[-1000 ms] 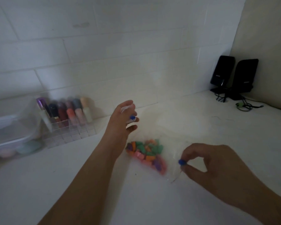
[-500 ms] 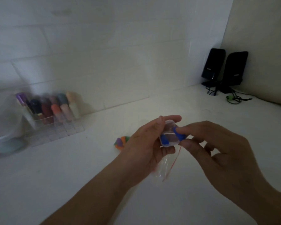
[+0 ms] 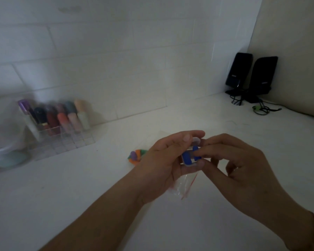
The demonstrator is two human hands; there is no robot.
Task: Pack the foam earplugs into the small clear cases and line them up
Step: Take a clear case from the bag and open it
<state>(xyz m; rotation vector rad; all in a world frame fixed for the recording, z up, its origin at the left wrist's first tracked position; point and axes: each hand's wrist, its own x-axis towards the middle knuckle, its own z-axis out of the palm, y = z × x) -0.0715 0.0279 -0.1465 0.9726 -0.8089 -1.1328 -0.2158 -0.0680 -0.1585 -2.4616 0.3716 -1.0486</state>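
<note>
My left hand (image 3: 161,160) holds a small clear case (image 3: 195,142) above the white counter, with one blue foam earplug (image 3: 186,158) lying inside it. My right hand (image 3: 243,165) pinches a second blue earplug (image 3: 196,153) at the case's opening. A clear zip bag (image 3: 184,185) with a red seal line lies on the counter under my hands. Its heap of coloured earplugs (image 3: 135,156) shows only at the left, the remainder hidden behind my left hand.
A clear acrylic organizer (image 3: 62,134) with several coloured bottles stands at the back left, beside a blurred clear box (image 3: 0,147). Two black speakers (image 3: 252,77) and a tangle of cable (image 3: 259,110) sit in the back right corner. White tiled wall behind.
My hands came together from apart. The right hand brought its blue earplug from beside the bag up to the case in my left hand and has pushed it further in.
</note>
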